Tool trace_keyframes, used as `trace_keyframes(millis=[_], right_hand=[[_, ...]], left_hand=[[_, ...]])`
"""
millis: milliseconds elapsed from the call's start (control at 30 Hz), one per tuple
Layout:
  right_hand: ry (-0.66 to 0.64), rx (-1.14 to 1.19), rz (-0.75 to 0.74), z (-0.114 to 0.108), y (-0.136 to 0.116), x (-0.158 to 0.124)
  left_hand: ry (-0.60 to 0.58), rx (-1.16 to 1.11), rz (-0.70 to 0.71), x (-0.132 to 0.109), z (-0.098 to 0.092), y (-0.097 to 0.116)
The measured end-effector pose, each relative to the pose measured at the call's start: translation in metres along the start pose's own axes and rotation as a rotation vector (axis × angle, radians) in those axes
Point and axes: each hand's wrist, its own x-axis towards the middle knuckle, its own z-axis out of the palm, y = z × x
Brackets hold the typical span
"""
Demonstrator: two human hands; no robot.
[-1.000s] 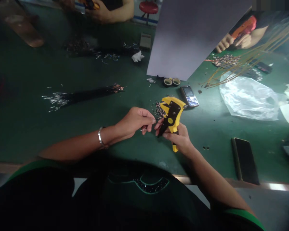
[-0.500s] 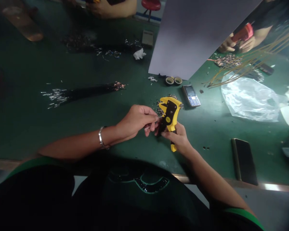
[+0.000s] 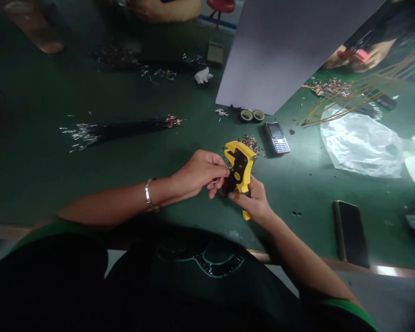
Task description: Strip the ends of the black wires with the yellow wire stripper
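Closer now, the left hand [image 3: 200,173] has come right up to the yellow wire stripper [image 3: 240,166]. Its fingers [image 3: 221,171] pinch shut on something too small to tell. The right hand [image 3: 254,203] is closed tight around the stripper's handle, held up over the green table [image 3: 31,180]. Nearby lie a pile of metal bits [image 3: 251,144], a small phone [image 3: 275,137], and a plastic bag [image 3: 361,147].

A flat grey partition board [image 3: 290,50] stands tilted up from a dark green workbench [image 3: 38,161]. Past its left edge, a round red stool [image 3: 221,5] stands on a pale floor with a blue stripe [image 3: 217,24]. Bright light pools on the bench right of the board.
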Motion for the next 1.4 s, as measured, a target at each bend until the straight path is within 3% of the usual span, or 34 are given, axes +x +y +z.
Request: trace_keyframes(millis=[433, 800, 1400], right_hand=[[0.015, -0.104, -0.025, 0.004, -0.006, -0.001], [0.037, -0.204, -0.005, 0.004, 0.003, -0.003], [0.126, -0.436, -0.139, 0.009, 0.012, 0.002]], left_hand=[[0.076, 0.092, -0.029, -0.006, 0.005, 0.011], [0.031, 0.104, 0.035, -0.004, 0.005, 0.001], [-0.006, 0.117, 0.032, 0.002, -0.002, -0.002]])
